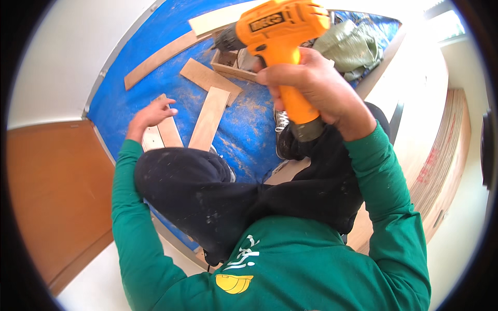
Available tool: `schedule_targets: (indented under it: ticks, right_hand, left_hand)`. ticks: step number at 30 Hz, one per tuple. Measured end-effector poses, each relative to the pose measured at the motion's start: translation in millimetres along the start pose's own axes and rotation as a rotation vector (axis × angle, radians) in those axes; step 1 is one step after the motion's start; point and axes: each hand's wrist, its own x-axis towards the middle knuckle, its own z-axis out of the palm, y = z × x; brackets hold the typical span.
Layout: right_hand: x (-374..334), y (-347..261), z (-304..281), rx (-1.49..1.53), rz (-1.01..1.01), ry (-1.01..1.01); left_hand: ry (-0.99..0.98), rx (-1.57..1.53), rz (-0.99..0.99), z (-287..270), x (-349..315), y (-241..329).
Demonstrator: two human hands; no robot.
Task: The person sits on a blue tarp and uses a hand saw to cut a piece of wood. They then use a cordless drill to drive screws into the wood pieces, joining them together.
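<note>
My right hand (319, 83) is raised in front of me, wrapped round the handle of an orange and black cordless drill (282, 26). The drill's black chuck points to the left, and any bit in it is too blurred to make out. Beyond my left knee, my left hand (154, 114) lies over the far end of a narrow wooden plank (170, 132), fingers stretched and partly apart. Right alongside that plank is a paler wooden piece (152, 139) with small dark marks. The near ends of both pieces are hidden behind my leg.
Loose boards, including one long strip (161, 59) and two shorter pieces (212, 116), lie on a sawdust-strewn blue tarp (244, 137). Behind them are an open wooden box (225, 62) and a greenish sack (350, 49). Stacked sheets (441, 155) stand at the right, a brown panel (57, 192) at the left.
</note>
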Motion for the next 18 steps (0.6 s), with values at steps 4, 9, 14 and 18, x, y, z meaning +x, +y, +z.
schedule_targets:
  ticks: [4,9,14,18]
  right_hand:
    - [-10,12,-2,0.188,-0.001,0.045]
    - [-1,10,-3,0.241,-0.148,0.136]
    - [-1,8,-9,0.460,-0.211,0.128]
    - [-13,0,-36,0.439,-0.298,0.182]
  left_hand:
    - [0.091,0.245,0.057,-66,-22,61]
    - [0.080,0.155,0.089,-45,-11,130]
    - [-0.108,0.113,0.303,54,1,153]
    - [-0.270,0.260,0.185,83,19,140]
